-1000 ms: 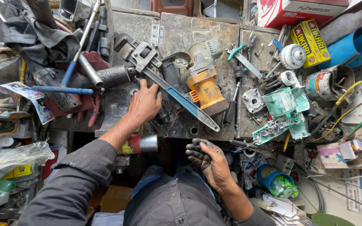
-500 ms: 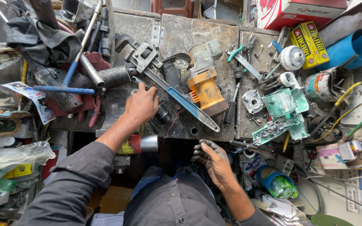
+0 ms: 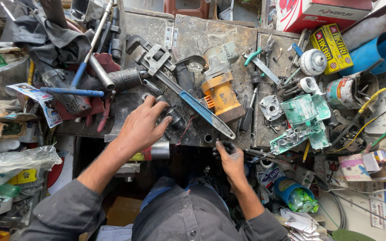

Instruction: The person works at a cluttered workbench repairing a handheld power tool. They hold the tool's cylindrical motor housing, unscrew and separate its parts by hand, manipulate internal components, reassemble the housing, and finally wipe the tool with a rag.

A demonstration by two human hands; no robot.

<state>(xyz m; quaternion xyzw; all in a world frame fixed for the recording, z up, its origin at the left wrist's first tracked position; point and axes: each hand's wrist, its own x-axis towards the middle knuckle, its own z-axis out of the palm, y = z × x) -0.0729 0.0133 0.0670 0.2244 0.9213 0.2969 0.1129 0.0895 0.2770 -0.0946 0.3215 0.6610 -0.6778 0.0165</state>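
Looking down over a cluttered metal bench (image 3: 228, 33), the head view shows a seated person in a grey sleeve with both hands at the near edge. The left hand (image 3: 141, 127) lies palm down on the bench, fingers spread and curled over a small dark cylindrical part (image 3: 175, 119); the fingertips touch it, but whether they grip it firmly cannot be told. Just beyond the fingers lies a large pipe wrench (image 3: 182, 87) with a blue handle, set diagonally from upper left to lower right, its jaw end near a black power-tool body (image 3: 121, 79). An orange and grey motor housing (image 3: 220, 87) stands just right of the wrench handle, touching or nearly touching it. Below the left hand, under the bench edge, a metal cylinder with a red and yellow band (image 3: 155, 151) projects sideways.

The right hand (image 3: 231, 160), blackened with grease, rests at the front edge of the bench, its fingers bent over the rim; whether it holds anything small is hidden.

To the right lie a green plastic tool casing (image 3: 304, 111) split open, a grey round flange (image 3: 271, 107), green-handled pliers (image 3: 258, 56), a white spool (image 3: 313, 62) and a blue pipe (image 3: 380, 49). A dark cloth (image 3: 45, 38) covers the far left corner.
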